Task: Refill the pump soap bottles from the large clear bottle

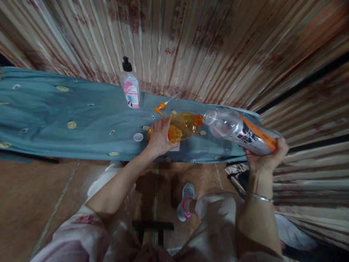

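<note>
Where left hand (159, 137) wraps, amber bottle (187, 123) hidden | clear bottle (226, 123): label (249, 135) blurred

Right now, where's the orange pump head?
The orange pump head lies near the head view's middle, beyond the left hand, right of the pink-labelled bottle.

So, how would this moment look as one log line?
left hand: holding amber bottle; right hand: holding orange-labelled clear bottle; bottles: neck facing neck; orange pump: on cloth

You could pass over the surface (43, 116) at the frame's left, but the pump bottle (131, 91) left of centre, the curtain (155, 43) along the top, the amber bottle (184, 125) mid-frame and the clear bottle (240, 130) at right bar your way.
</note>
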Demonstrator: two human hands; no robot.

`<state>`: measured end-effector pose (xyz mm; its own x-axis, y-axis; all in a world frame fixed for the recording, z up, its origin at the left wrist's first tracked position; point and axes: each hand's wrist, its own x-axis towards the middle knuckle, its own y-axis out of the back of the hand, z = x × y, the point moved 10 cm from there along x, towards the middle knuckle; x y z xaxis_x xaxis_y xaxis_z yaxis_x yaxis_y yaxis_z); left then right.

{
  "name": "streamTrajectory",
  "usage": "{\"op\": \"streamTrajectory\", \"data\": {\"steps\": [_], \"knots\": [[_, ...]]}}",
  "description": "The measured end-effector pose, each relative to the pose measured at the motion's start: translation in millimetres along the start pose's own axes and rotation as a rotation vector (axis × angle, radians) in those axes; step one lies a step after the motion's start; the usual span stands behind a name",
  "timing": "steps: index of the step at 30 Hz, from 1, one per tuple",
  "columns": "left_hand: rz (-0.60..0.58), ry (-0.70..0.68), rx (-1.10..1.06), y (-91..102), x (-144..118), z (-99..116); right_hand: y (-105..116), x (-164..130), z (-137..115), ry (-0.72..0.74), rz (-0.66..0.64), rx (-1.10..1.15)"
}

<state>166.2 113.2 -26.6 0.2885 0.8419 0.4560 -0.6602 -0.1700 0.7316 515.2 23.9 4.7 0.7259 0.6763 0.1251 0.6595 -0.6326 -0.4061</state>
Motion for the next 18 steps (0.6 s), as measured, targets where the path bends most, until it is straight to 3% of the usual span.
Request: {"op": "streamTrajectory", "data": {"steps": [18], "knots": [[0.001,-0.007,-0.004,1.1,0.0,1.8,-4.3,-2.2,-5.3,0.041,-0.027,-0.034]]}}
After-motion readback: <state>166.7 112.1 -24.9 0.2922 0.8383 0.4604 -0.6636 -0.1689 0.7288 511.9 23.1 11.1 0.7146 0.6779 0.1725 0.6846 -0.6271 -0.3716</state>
